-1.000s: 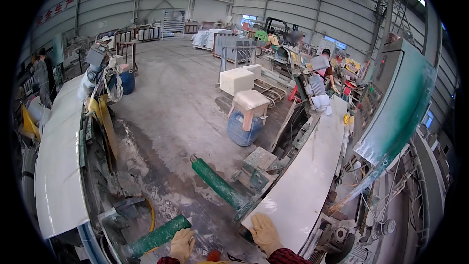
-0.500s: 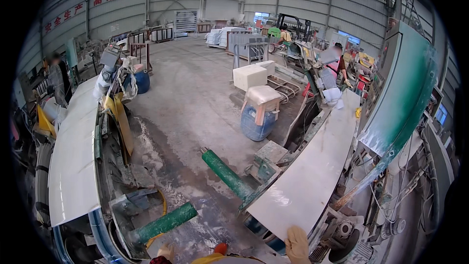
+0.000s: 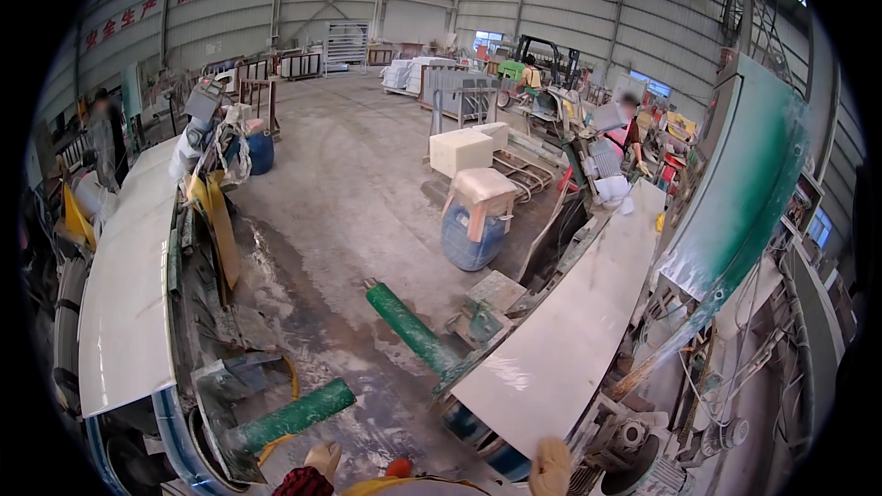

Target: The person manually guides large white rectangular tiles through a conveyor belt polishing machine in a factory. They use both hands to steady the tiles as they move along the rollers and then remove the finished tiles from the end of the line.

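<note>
My right hand (image 3: 551, 467), in a pale work glove, rests at the near right corner of a long off-white slab (image 3: 551, 349). Its fingers are stretched out and not wrapped round anything. The slab lies on a machine bed that runs away to the right. My left hand (image 3: 323, 457), gloved too, is low beside my body, below a green roller (image 3: 294, 415). Its fingers look curled, with nothing seen in them. A second green roller (image 3: 404, 320) sticks out from the right machine towards the aisle.
Another long pale slab (image 3: 129, 312) lies on the left machine. A blue barrel (image 3: 473, 237) with a wrapped pad on top stands beyond the rollers, near white blocks (image 3: 461, 152). At right hangs a large green machine cover (image 3: 744, 184). A person (image 3: 627, 133) works behind the right machine.
The view has shifted slightly, so the machines sit a little further left. My left hand has come up further into view. The right hand stays by the slab's near corner.
</note>
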`<act>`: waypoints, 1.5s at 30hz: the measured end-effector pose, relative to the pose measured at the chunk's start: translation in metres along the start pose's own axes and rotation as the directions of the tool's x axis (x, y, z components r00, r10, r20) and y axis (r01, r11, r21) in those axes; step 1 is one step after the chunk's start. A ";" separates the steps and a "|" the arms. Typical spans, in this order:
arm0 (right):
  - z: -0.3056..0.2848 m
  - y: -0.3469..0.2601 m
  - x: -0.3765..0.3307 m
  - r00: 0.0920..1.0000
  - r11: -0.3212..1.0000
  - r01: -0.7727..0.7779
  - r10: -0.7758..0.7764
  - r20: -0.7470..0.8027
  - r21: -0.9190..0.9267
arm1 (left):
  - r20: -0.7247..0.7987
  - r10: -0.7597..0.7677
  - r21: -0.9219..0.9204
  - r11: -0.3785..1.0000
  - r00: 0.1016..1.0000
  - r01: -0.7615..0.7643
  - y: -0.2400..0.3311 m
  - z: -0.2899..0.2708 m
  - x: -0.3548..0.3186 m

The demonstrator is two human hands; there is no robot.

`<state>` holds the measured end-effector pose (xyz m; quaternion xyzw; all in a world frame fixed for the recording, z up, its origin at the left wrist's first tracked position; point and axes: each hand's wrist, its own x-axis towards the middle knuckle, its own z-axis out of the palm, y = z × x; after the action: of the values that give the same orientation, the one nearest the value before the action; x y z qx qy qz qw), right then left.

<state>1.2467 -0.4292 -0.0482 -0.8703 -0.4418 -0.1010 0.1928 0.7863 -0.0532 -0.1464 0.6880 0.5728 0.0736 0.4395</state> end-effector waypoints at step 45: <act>0.042 -0.102 0.080 0.997 0.972 -0.013 0.031 0.072 -0.236 | -0.089 -0.363 -0.478 0.833 0.927 0.281 -0.145 -0.077 -0.260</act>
<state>1.2119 -0.2983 -0.0335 -0.8951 -0.4239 -0.1177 0.0729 0.5481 -0.2412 -0.0958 0.4493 0.6836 0.1911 0.5425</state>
